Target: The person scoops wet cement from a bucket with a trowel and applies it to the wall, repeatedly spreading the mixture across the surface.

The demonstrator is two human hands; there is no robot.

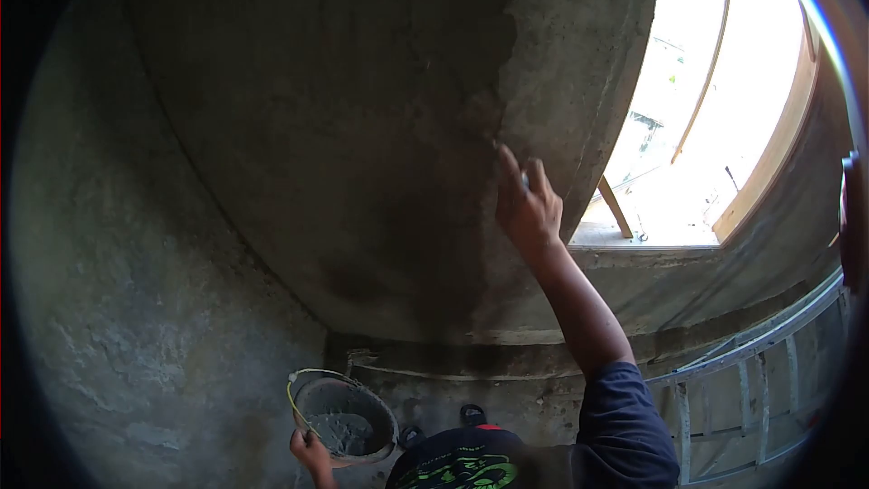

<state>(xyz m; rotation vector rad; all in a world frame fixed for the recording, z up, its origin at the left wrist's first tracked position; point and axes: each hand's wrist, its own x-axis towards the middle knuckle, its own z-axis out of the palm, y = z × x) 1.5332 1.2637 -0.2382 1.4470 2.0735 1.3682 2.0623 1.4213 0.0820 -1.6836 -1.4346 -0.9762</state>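
Note:
My right hand [529, 206] is raised against the wall, its index finger stretched upward and the other fingers curled. A small pale bit shows between the fingers, but dimness and blur hide what the hand holds. Around it the wall carries a dark, wet-looking coat [362, 154] that ends in a ragged edge against lighter grey concrete [552, 45]. Low on the left, my left hand [312, 455] is closed on the yellow handle of a bucket [387, 417]. Grey wet mortar [342, 430] lies inside the bucket, which tilts toward me.
A bright window opening [670, 154] with a wooden frame is to the right of my raised arm. A metal ladder [724, 364] lies at the lower right. Another rough wall [118, 326] meets this one on the left. My sandalled feet [472, 415] stand beside the bucket.

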